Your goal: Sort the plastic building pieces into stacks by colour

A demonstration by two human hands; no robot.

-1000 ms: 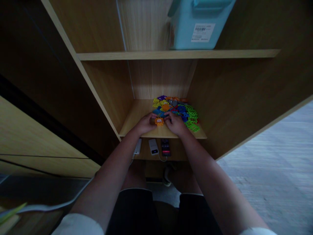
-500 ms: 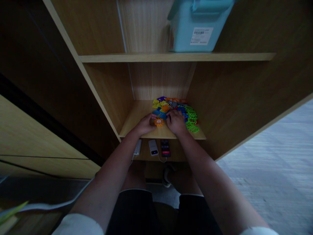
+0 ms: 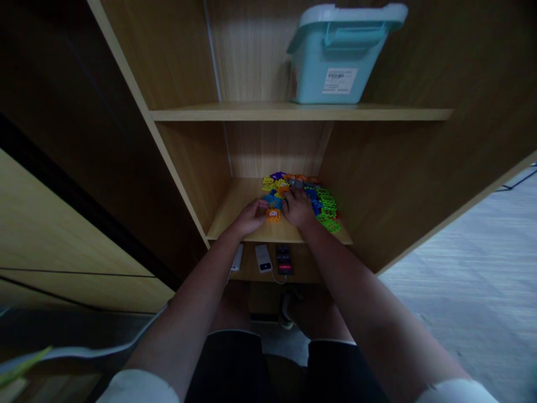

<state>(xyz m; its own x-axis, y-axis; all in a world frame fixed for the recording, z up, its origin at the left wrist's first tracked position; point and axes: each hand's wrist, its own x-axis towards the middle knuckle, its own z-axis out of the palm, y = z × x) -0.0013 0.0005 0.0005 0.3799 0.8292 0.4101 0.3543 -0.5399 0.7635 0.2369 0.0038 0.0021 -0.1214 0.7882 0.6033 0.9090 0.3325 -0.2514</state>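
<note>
On the middle shelf (image 3: 235, 196), an orange block (image 3: 273, 214) was held at its left edge by the left hand (image 3: 250, 217), fingers curled. The right hand (image 3: 298, 208) was laid loosely spread on the block pile (image 3: 312, 196); no grasp could be told. The block was judged light, stiff, best pinched by opposite edges. It lay flat, squarish, no clear long axis.

Just one view here, a head cam, so nothing else to cross-check it against. It looks forward and down into an open wooden cabinet, straight at the middle shelf (image 3: 235, 202). Both forearms run from the bottom corners up to the centre of the frame. The shelf sits at arm's reach; a teal bin (image 3: 342, 56) shows up top, floor (image 3: 470, 268) at right.
</note>
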